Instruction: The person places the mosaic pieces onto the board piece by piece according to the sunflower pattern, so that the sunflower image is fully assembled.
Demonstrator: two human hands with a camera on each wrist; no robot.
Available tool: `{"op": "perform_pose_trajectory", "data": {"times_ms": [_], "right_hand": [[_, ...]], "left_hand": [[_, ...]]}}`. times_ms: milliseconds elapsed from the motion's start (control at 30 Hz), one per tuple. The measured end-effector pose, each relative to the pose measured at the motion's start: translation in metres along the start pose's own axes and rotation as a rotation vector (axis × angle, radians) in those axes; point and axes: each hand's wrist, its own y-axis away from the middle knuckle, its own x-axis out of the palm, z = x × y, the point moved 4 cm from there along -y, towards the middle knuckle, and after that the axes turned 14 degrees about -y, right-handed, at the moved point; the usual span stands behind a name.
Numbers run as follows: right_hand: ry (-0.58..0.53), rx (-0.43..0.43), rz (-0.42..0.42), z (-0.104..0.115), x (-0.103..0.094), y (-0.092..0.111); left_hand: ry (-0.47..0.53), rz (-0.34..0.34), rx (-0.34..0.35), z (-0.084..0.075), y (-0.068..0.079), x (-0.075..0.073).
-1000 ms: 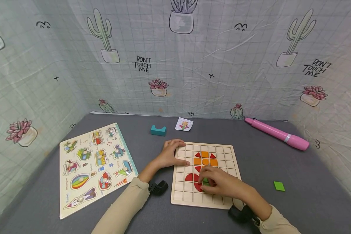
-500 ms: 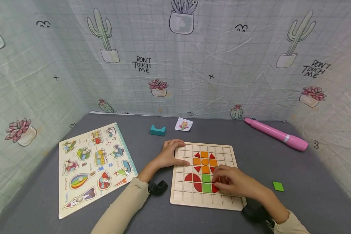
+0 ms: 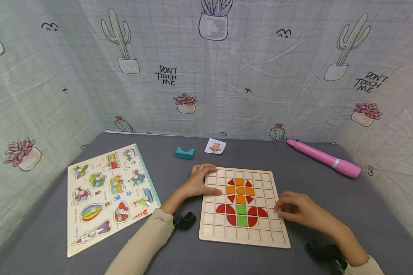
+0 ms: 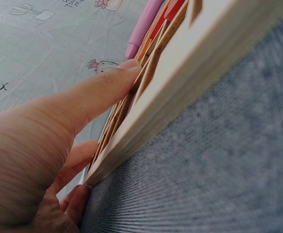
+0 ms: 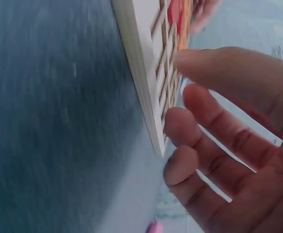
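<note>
A pale wooden grid board (image 3: 265,233) lies on the grey table in the head view. Red, orange and green pieces fill some of its cells, among them a green square (image 3: 241,209) and a red rounded piece (image 3: 262,212). My left hand (image 3: 197,182) rests on the board's left side. In the left wrist view its straight thumb (image 4: 100,92) lies over the grid, with fingers at the corner. My right hand (image 3: 301,208) is at the board's right edge, fingers loosely bent. The right wrist view shows nothing between the thumb and fingers (image 5: 180,124).
A picture puzzle board (image 3: 106,217) lies to the left. Behind the grid board are a teal arch block (image 3: 185,154) and a small pattern card (image 3: 215,146). A pink marker-shaped object (image 3: 323,157) lies at the back right, before the patterned curtain (image 3: 227,76).
My right hand has moved right from the board's middle to its right edge, uncovering red pieces. The loose green square on the right is now hidden behind it. My left hand stays put.
</note>
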Motion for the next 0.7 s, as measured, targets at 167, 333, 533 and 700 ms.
{"op": "perform_pose_trajectory", "data": {"times_ms": [167,333,533,700], "right_hand": [[0.025,-0.018,0.014,-0.008,-0.016,0.012],[0.085,0.003,0.027,-0.015,-0.03,0.024],[0.08,0.025,0.076,-0.024,-0.04,0.037],[0.09,0.064,0.1,-0.032,-0.047,0.048]], "left_hand": [[-0.006,0.0,0.004,0.0,0.0,0.0],[0.001,0.0,-0.005,0.002,0.001,0.0],[0.0,-0.004,-0.002,0.001,0.0,-0.001],[-0.002,-0.002,-0.001,0.001,0.0,0.001]]}}
